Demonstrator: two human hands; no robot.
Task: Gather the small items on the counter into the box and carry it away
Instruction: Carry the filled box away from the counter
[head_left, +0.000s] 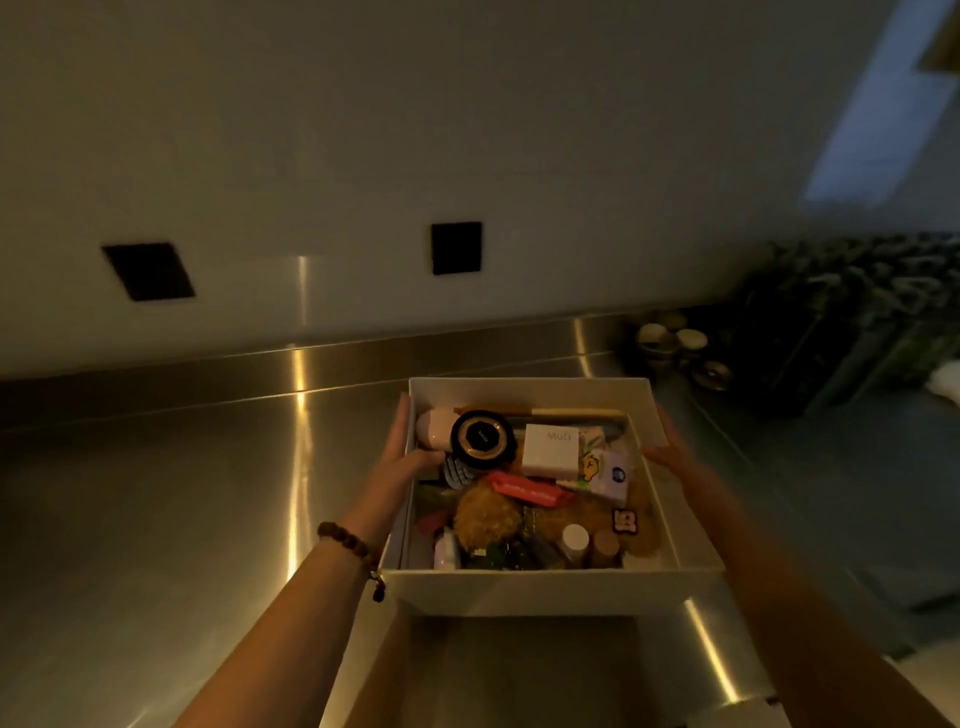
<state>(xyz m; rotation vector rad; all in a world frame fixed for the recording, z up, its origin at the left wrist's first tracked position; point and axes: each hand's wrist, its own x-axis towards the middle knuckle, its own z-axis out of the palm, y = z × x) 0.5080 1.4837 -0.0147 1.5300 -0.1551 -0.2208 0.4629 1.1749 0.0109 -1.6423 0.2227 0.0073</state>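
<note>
Steel counter (156, 493), brushed, streaky light reflections, raised steel lip along the back edge. Pale wall (467, 130) behind it. 2 black square wall plates: 1 at 9 o'clock (148, 271), 1 near centre (456, 248). Cluster of small round bowls (675, 345) on the counter at 3 o'clock, blurred, count unclear. Dark patterned mass (852, 317) just right of the bowls, too blurred to identify. Pale blue light patch (872, 119) at 1 o'clock. White object (945, 382) at the right edge, cut off.
</note>
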